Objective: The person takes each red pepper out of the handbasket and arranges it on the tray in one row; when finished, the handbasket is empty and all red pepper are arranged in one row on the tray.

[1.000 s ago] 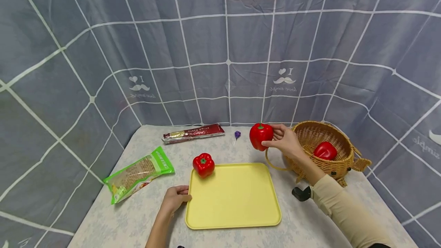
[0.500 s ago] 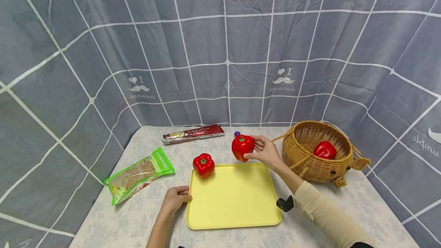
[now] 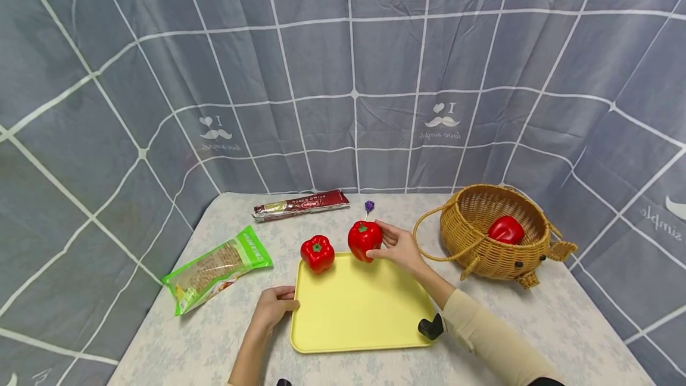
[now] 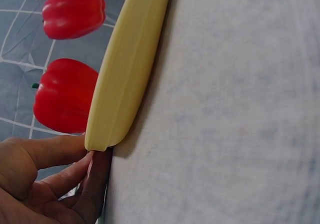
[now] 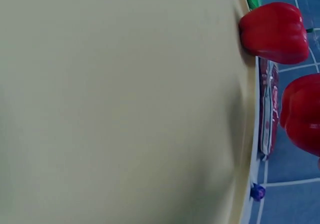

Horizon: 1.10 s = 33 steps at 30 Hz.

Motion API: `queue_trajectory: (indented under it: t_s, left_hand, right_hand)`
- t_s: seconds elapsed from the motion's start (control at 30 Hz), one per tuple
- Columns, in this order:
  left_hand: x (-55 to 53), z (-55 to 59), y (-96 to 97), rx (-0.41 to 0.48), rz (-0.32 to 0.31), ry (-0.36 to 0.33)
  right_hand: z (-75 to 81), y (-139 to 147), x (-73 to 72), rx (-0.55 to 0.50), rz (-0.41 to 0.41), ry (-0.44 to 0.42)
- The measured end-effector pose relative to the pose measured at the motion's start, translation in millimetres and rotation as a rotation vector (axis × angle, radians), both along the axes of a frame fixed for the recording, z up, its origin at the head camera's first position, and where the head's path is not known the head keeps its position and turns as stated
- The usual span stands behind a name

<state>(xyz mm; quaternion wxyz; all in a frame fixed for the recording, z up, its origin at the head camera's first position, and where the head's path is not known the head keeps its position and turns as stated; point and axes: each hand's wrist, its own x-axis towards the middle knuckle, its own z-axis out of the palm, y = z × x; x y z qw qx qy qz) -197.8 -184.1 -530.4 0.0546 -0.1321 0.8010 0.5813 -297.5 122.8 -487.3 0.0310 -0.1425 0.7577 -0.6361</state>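
My right hand [image 3: 398,248] grips a red bell pepper [image 3: 362,242] with a green stem, thumb on the near side and fingers behind. It hangs over the far edge of the yellow tray [image 3: 364,314], and the right wrist view catches part of this bell pepper [image 5: 304,115] at its edge. A second red bell pepper [image 3: 318,255] rests on the tray's far left corner. My left hand [image 3: 272,307] pinches the tray's left rim; in the left wrist view the thumb and fingers [image 4: 55,153] meet the rim.
To the right stands a wicker basket [image 3: 482,261] with its handle tipped outward and a red pepper [image 3: 506,229] inside. A green-edged food packet [image 3: 214,270] lies at left. Toward the back are a long dark-red packet [image 3: 301,205] and a purple lollipop [image 3: 369,206].
My right hand has carried the bell pepper leftward and lower, from beside the basket to over the tray's far edge. The basket handle has swung free. My left hand has stayed put.
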Motion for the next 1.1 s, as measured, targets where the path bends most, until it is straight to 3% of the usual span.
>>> queue_trajectory:
  t_s: [0.23, 0.6, 0.9, 1.1]
  left_hand:
    - [-0.5, 0.7, -0.5, 0.009, 0.000, -0.010]
    - [-0.2, 1.4, 0.4, 0.016, 0.011, 0.007]
    - [-1.5, 0.6, 1.0, 0.008, 0.004, 0.016]
    - [-0.7, 0.2, 0.3, 0.012, 0.009, 0.006]
  right_hand:
    - [-9.4, -13.6, 0.7, -0.050, 0.007, -0.034]
    - [-36.0, -26.6, -0.9, -0.024, 0.013, -0.042]
    - [-35.3, -26.4, -2.4, 0.027, 0.089, -0.048]
    - [-26.2, -26.7, 3.8, 0.090, 0.123, -0.022]
